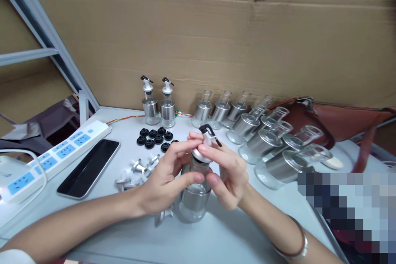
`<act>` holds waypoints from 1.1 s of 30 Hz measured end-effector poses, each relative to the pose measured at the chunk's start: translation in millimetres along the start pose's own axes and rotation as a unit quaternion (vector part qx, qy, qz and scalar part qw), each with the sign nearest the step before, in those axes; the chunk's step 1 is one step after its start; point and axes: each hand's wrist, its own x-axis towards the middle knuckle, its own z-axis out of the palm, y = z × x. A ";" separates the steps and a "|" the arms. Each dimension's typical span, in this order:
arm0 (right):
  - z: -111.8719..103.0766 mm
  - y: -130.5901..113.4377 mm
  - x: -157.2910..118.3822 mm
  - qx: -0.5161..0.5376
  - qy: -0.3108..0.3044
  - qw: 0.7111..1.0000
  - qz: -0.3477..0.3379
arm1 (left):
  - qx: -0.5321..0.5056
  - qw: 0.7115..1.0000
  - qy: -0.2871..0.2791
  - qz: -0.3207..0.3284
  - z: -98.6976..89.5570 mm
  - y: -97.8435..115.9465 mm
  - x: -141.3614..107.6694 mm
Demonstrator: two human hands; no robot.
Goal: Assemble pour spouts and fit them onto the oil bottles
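Note:
A glass oil bottle with a metal sleeve stands upright near the table's front, between both hands. In its neck sits a silver pourer spout with a black flip lever on top. My left hand is closed round the neck from the left, its thumb on the glass and its fingers at the spout's collar. From the right my right hand closes on the same place, with the index finger on the collar and the thumb at the neck. The fingers partly hide the neck.
Two bottles with spouts stand at the back. Several open bottles fill the right side before a brown bag. Black stoppers and silver spouts lie left, beside a phone and power strip.

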 end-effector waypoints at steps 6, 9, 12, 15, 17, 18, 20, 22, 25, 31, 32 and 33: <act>-2.7 0.2 -1.0 -0.048 -0.007 0.999 0.011 | -0.067 0.997 0.010 -0.024 3.2 4.3 3.5; 0.0 -3.8 -1.2 -0.051 0.007 0.998 0.024 | -0.080 0.996 0.020 -0.026 4.6 7.5 3.8; 2.7 -7.9 -1.1 -0.040 0.020 0.998 0.036 | -0.086 0.995 0.038 -0.032 5.0 9.9 3.4; 5.0 -10.4 -1.3 -0.018 0.033 0.998 0.042 | -0.092 0.993 0.057 -0.036 5.2 10.7 3.2; 6.7 -11.5 -1.8 -0.007 0.042 0.998 0.055 | -0.096 0.993 0.065 -0.035 5.5 10.5 3.6; 7.6 -12.0 -2.1 -0.002 0.047 0.997 0.066 | -0.099 0.992 0.069 -0.034 5.8 10.4 3.8; 9.7 -13.1 -2.7 0.006 0.058 0.995 0.084 | -0.108 0.991 0.073 -0.035 6.3 10.1 4.5; 11.7 -14.3 -3.1 0.013 0.068 0.994 0.090 | -0.119 0.989 0.077 -0.038 6.8 10.0 5.1; 12.9 -15.8 -3.6 0.011 0.075 0.993 0.096 | -0.123 0.988 0.086 -0.041 7.2 9.8 5.9; 5.2 -14.2 1.4 -0.015 0.028 0.996 0.082 | -0.064 0.995 0.079 -0.010 8.9 13.3 8.9; 2.8 -12.8 3.8 -0.016 0.026 0.997 0.076 | -0.044 0.996 0.075 -0.004 8.8 14.4 11.4; 0.1 -11.2 6.5 -0.015 0.035 0.997 0.072 | -0.024 0.997 0.070 0.002 8.0 15.2 15.2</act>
